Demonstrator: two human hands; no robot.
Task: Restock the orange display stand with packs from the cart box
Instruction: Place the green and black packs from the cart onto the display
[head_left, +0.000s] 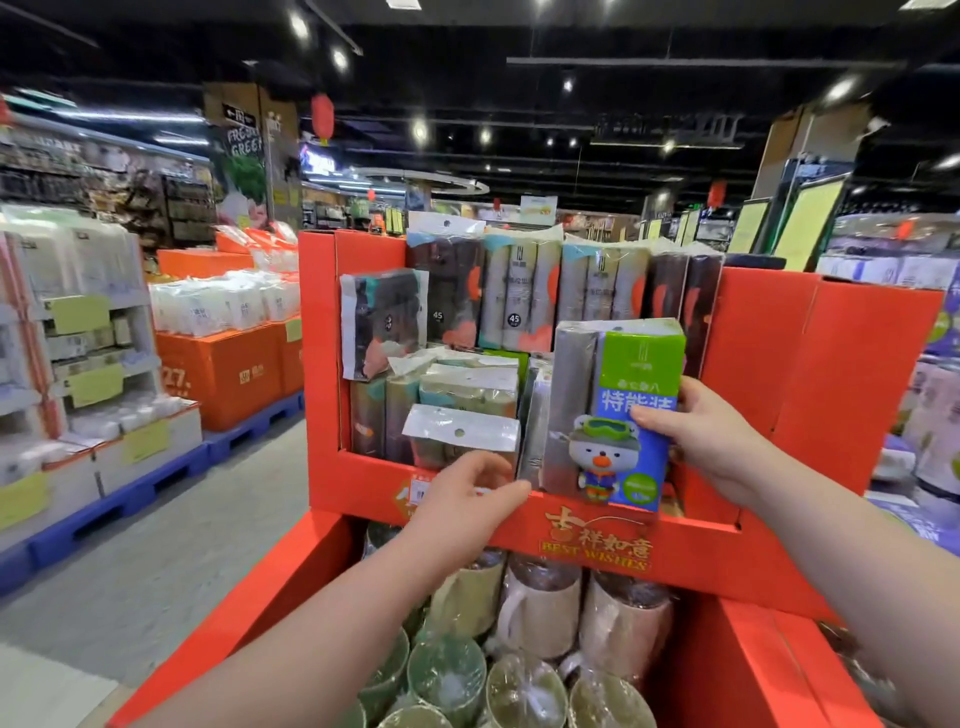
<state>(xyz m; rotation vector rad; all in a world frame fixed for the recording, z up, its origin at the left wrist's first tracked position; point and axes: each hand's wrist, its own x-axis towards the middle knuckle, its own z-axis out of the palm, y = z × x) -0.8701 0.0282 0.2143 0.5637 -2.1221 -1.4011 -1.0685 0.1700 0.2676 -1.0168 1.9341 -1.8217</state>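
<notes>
The step in hand is the placing itself. The right hand (711, 431) grips a pack (618, 395) by its right edge, with the thumb (647, 415) on the blue-and-green label and the fingers hidden behind. The pack stands upright at the right front of the stand's (753, 364) upper shelf, its lower edge just above the front lip (691, 540) — whether it already rests on the shelf floor I cannot tell.

The left hand (462, 493) reaches over the lip at the shelf's middle. Its fingers lie against the bottom of a tabbed pack (460, 431), which leans forward at the shelf's front. Whether it pinches that pack or only steadies it, the view does not show.

The back row (519, 291) of the shelf is already full, and the left front holds several packs lying loosely. The stand's lower bin holds wrapped mugs (540, 603). The cart box is out of view.

Judging from this, the shelf is well on its way to full, with the gap at the right front now being filled. The next move likely calls for:
- settling the pack down behind the lip, label outward
- keeping the leaning packs to its left from tipping into its slot — probably the left hand's job
- letting go only once it stands by itself
</notes>
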